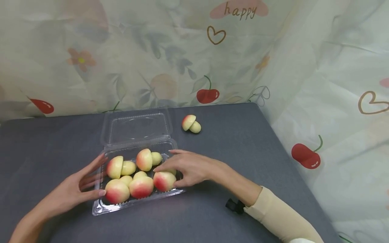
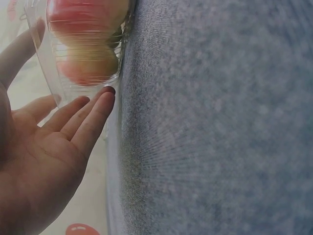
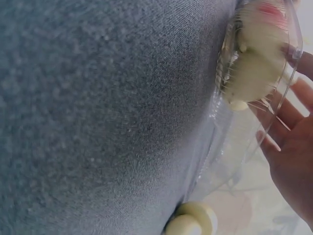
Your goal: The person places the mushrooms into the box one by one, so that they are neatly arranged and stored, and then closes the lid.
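Note:
A clear plastic clamshell box [image 1: 138, 201] lies with its lid [image 1: 136, 126] folded back. Inside sit several mushroom-shaped pieces, pale yellow with a red blush on their caps, such as the one [image 1: 141, 186] at the front middle. At the box's right end my right hand [image 1: 189, 167] holds the front right mushroom-shaped piece [image 1: 164, 181] between thumb and fingers. My left hand [image 1: 71, 187] is spread at the left end, its thumb by the front left piece [image 1: 117, 191]. In the left wrist view, the left fingers [image 2: 90, 117] are extended beside the box wall.
Another mushroom-shaped piece [image 1: 191, 124] lies on the dark grey tabletop [image 1: 225, 135], right of the lid. A printed curtain [image 1: 136, 57] hangs along the back and right of the table. A small black object [image 1: 235, 206] shows beneath the right wrist.

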Available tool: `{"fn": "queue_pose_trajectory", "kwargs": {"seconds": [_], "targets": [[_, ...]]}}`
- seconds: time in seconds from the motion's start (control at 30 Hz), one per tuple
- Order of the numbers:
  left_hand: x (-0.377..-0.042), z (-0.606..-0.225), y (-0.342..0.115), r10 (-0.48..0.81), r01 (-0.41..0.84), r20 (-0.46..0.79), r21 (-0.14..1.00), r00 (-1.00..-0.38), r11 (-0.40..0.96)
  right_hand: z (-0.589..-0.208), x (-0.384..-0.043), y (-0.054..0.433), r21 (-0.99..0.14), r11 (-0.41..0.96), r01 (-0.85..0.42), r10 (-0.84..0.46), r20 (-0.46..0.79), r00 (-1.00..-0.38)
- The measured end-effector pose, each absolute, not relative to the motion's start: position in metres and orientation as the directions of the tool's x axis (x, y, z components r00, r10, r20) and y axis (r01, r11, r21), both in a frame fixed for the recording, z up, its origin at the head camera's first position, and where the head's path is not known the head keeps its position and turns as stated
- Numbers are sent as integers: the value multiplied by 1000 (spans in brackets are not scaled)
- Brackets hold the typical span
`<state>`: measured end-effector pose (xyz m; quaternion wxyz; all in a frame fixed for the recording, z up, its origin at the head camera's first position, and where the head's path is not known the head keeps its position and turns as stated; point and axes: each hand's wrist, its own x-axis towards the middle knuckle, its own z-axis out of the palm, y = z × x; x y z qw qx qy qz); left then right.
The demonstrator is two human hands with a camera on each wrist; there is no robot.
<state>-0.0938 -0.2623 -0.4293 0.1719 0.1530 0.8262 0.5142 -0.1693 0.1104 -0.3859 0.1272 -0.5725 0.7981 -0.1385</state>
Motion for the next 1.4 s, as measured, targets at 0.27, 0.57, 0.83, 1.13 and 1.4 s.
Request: {"fn": "queue_pose_trajectory", "kwargs": {"seconds": [0.27,0.57,0.83,1.13,1.4], "targets": [[-93,-429,-262,428,74,-129,902,-895,426,-390,-172,110,-448,290,-846,-947,-5,-322],[-93,-427,-263,426,71,-136,897,-895,437,-390,-178,120,-544,254,-800,-914,135,-382],[-96,-425,-265,402,59,-164,871,-901,488,-386,-185,127,-567,238,-788,-889,199,-412],[-95,-428,-261,444,65,-130,915,-886,399,-382,-194,141,-561,299,-772,-852,207,-480],[-93,-428,-262,438,52,-147,910,-887,410,-384,-209,148,-543,325,-774,-830,229,-509]]}}
